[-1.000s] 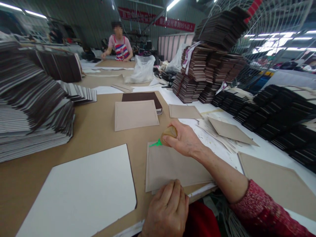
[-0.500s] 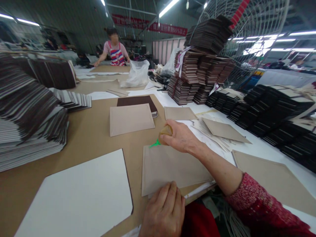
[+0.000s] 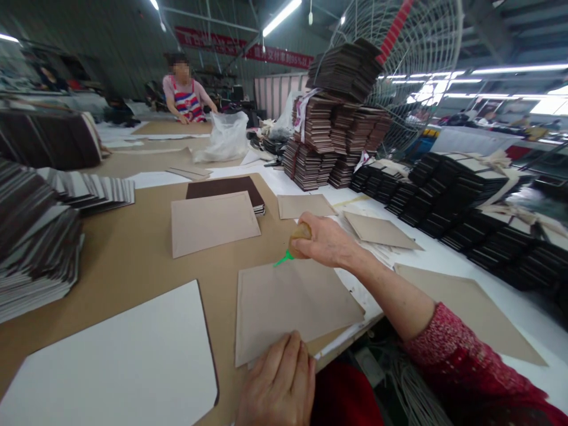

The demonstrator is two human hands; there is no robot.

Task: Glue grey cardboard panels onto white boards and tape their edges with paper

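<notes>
My right hand (image 3: 326, 239) is closed round a yellowish glue bottle (image 3: 300, 239) with a green nozzle (image 3: 284, 258). The nozzle points down at the far edge of a beige sheet (image 3: 293, 307) with a line along its border. On the sheet's near edge my left hand (image 3: 279, 378) lies flat, fingers stretched out side by side. Left of that sheet is a large white board (image 3: 124, 361) with dark edges. Farther back, another beige sheet (image 3: 215, 222) rests partly over a small stack of dark brown boards (image 3: 228, 189).
Stacks of dark boards (image 3: 35, 248) stand at the left. Tall brown bundles (image 3: 332, 124) rise at the back right, before a wire fan guard (image 3: 412, 71). Black bundles (image 3: 470, 207) line the right side. More beige sheets (image 3: 465, 307) lie rightward. A co-worker (image 3: 189, 97) stands across the table.
The nozzle has moved rightward along the sheet's far edge, away from its left corner. My left hand stays on the near edge. The view has turned right, and the co-worker's arms have shifted.
</notes>
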